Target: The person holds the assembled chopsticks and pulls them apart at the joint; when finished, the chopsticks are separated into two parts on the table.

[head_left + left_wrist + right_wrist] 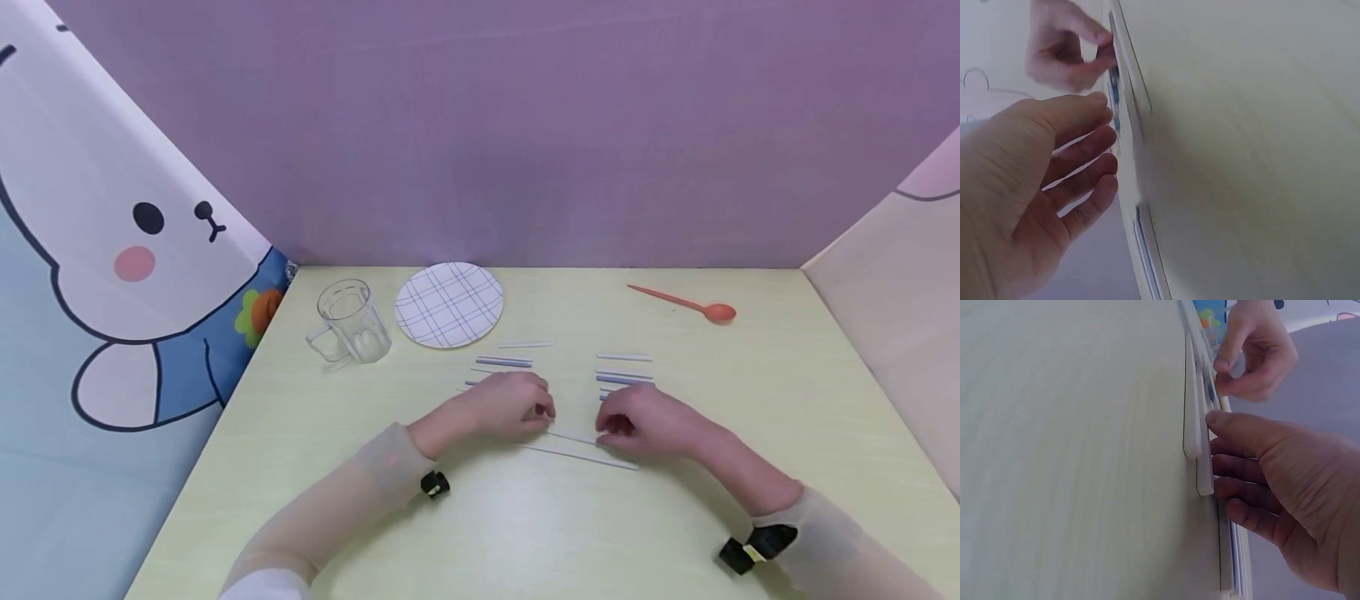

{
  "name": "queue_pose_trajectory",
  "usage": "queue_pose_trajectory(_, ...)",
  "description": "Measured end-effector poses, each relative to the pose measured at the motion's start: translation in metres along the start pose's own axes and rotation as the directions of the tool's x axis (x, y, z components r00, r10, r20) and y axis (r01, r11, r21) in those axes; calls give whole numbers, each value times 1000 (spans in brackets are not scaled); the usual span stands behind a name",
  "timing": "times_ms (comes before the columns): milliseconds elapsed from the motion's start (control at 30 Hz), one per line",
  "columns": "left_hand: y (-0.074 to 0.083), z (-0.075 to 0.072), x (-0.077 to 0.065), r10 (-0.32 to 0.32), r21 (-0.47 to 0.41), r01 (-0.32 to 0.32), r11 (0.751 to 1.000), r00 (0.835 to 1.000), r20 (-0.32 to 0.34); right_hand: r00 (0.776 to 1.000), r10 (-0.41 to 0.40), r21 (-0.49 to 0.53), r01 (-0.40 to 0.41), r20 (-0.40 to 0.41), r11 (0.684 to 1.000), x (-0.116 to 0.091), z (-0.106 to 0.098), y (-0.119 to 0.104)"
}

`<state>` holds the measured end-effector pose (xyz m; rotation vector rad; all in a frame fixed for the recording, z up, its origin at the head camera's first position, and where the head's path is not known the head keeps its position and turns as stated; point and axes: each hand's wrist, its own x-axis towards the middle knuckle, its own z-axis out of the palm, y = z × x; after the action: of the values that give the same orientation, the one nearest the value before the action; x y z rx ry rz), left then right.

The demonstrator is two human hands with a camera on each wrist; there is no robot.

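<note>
My left hand (510, 404) hovers close over the left end of a thin white stick (573, 437). In the left wrist view its fingers (1088, 175) are loosely bent and spread, with a small gap between them and the stick. At that stick's right end, my right hand (656, 423) pinches it lightly; the thumb (1241, 428) meets its edge in the right wrist view. A second long white stick (581, 457) lies nearly parallel on the near side. Short white and blue sticks (504, 362) lie beyond the left hand, with a similar group (625, 379) beyond the right, partly hidden.
On the pale yellow table (495, 533), a clear glass mug (360, 329) stands at the back left beside a round white plate (448, 321) with blue lines. An orange spoon (693, 307) lies at the back right. A purple backdrop (525, 133) rises behind.
</note>
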<state>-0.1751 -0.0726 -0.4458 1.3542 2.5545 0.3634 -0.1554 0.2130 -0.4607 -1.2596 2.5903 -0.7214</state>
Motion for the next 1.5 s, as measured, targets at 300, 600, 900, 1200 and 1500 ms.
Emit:
queue_pose_trajectory(300,13,11,14,14,11,-15,1000,998,58,999,-37,-62,36,-8,997,6,8,-9)
queue_pose_trajectory(600,9,8,12,-54,-49,53,997,998,-20,998,-18,-99,12,-53,995,16,5,-9)
queue_pose_trajectory(900,7,-23,18,-141,-8,142,990,973,-182,990,13,-7,-14,-138,1000,35,-31,-14)
queue_pose_trajectory(1200,-2,-32,14,-107,75,122,990,979,-174,974,-100,-156,69,-201,985,47,-46,-23)
queue_pose_trajectory(1500,-8,-39,6,-45,133,66,989,986,-158,982,-90,-158,63,-169,985,56,-49,-31)
